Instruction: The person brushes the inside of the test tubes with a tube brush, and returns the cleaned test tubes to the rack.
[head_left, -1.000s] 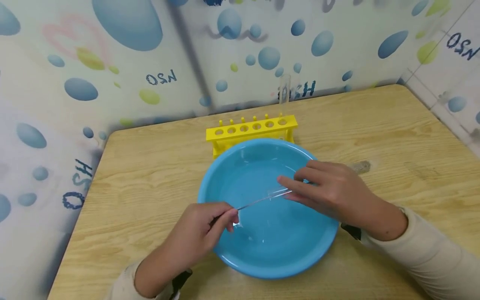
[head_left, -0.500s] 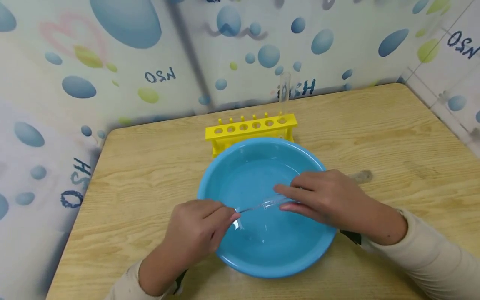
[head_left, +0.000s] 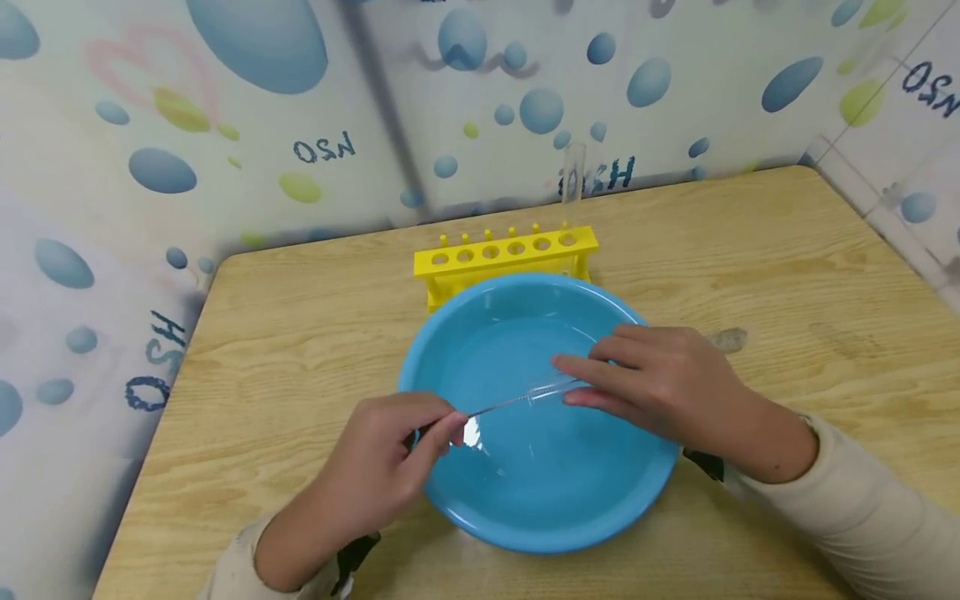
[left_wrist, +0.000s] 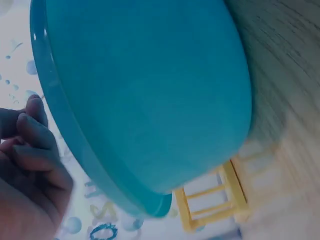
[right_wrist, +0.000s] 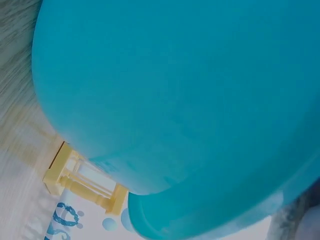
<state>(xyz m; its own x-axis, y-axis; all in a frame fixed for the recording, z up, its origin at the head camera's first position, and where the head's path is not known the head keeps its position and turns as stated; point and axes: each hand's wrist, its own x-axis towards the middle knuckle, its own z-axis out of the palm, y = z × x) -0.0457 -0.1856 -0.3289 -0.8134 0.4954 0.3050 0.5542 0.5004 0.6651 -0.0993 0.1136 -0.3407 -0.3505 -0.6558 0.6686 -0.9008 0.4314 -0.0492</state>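
Note:
Above the blue basin (head_left: 525, 500), my left hand (head_left: 382, 454) pinches the end of a thin twisted wire (head_left: 498, 406). The wire runs into the mouth of a clear glass tube (head_left: 551, 389), which my right hand (head_left: 663, 379) grips between thumb and fingers. The tube's far end is hidden by that hand. In the left wrist view, curled fingers of the left hand (left_wrist: 37, 155) show beside the basin's rim (left_wrist: 80, 145); the wire cannot be made out there. The right wrist view is mostly filled by the basin's outer side (right_wrist: 150, 90).
Behind the basin stands a yellow test tube rack (head_left: 506, 255), with an upright clear tube (head_left: 573, 187) at its right end. A grey mark (head_left: 727, 339) lies on the wooden table (head_left: 300, 350) right of the basin. A patterned wall (head_left: 247, 158) rises behind the table.
My left hand moved in toward the tube, then back left and slightly down its wire's line. The right hand dipped a little and rose again, still holding the tube.

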